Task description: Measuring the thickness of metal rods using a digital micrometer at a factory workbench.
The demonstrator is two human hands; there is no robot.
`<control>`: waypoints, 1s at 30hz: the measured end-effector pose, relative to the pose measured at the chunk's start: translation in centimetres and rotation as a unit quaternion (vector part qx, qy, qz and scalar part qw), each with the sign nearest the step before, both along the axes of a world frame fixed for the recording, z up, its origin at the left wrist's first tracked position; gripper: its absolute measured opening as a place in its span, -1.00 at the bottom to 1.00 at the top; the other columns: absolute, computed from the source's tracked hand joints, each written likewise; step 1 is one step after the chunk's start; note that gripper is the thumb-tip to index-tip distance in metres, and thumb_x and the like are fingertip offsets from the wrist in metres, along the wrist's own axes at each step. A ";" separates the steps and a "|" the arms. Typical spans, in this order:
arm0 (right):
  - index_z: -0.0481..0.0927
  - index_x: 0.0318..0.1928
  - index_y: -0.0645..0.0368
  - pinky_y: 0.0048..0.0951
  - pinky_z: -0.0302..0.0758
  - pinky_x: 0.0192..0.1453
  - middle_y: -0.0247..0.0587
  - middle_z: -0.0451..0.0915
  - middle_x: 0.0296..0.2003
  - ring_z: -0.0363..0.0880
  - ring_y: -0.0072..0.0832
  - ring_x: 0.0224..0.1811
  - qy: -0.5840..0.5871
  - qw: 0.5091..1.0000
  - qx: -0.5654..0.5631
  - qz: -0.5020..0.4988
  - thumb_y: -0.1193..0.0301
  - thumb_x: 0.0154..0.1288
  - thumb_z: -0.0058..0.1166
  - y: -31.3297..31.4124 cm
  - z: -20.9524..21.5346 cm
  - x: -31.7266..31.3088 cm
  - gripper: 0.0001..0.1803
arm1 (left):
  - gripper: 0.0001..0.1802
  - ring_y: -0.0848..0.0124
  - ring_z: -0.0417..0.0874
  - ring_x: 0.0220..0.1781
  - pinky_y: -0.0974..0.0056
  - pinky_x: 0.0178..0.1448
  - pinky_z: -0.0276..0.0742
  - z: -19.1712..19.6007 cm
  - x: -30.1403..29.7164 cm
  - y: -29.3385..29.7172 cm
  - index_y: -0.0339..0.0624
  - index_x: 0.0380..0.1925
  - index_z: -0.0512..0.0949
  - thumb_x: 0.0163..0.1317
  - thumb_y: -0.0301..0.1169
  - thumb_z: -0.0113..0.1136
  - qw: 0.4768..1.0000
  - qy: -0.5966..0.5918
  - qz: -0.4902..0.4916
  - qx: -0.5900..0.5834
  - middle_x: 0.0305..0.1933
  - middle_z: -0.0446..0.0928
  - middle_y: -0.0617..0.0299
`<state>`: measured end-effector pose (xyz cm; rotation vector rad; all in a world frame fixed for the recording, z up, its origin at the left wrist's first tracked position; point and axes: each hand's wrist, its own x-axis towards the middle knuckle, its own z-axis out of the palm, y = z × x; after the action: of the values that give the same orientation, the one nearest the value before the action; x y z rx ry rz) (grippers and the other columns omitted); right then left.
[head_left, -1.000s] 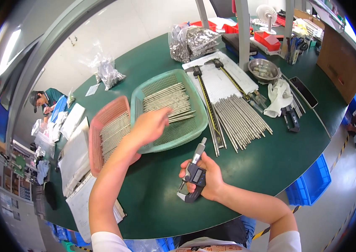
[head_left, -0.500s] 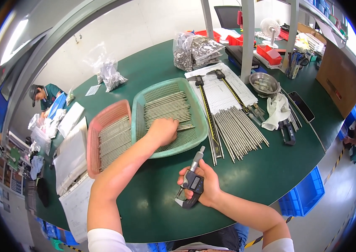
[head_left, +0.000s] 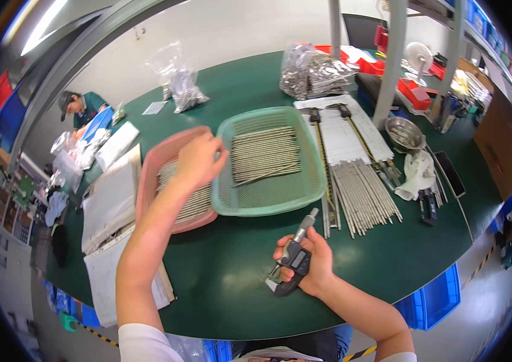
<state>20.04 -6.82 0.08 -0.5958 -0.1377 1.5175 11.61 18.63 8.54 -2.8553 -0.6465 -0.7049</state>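
My right hand (head_left: pixel 307 262) is closed round a black and silver digital micrometer (head_left: pixel 297 258), tilted above the green tabletop. Over the pink mesh basket (head_left: pixel 146 181), my left hand (head_left: pixel 200 160) hangs with bent, slightly parted fingers, and no object shows in it. Thin metal rods (head_left: pixel 191 205) lie side by side in that basket, partly hidden by my hand and forearm. To its right, the green mesh basket (head_left: pixel 268 208) holds a row of similar rods (head_left: pixel 265 151), with one rod lying aslant at the near side.
Loose metal rods (head_left: pixel 364 199) lie right of the green basket, beside two calipers (head_left: pixel 358 136) on paper sheets. A metal bowl (head_left: pixel 406 134), white cloth (head_left: pixel 417 175) and phone (head_left: pixel 449 174) stand farther right. Folders (head_left: pixel 111 205) lie left. Another person (head_left: pixel 87 108) works at the far left.
My left hand has moved left from the green basket to above the pink one. My right hand still holds the micrometer. The whole view has shifted a little.
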 end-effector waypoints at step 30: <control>0.36 -0.30 0.22 -0.42 0.28 -0.61 -0.07 0.44 -0.49 0.30 -0.38 -0.73 -0.003 1.000 -0.001 -0.018 -0.11 0.14 -0.46 -0.4 0.3 0.3 -0.39 | -0.83 0.16 0.59 -0.44 0.29 -0.42 0.58 -2.5 -10.4 -12.3 -0.16 -0.36 0.12 0.25 -0.31 -0.23 0.643 -0.336 -0.108 -0.679 -0.31 0.44 -0.12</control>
<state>20.32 -7.18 0.35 -0.6013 -0.1283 1.4807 1.23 6.32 6.07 -3.9120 -1.4139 -2.1614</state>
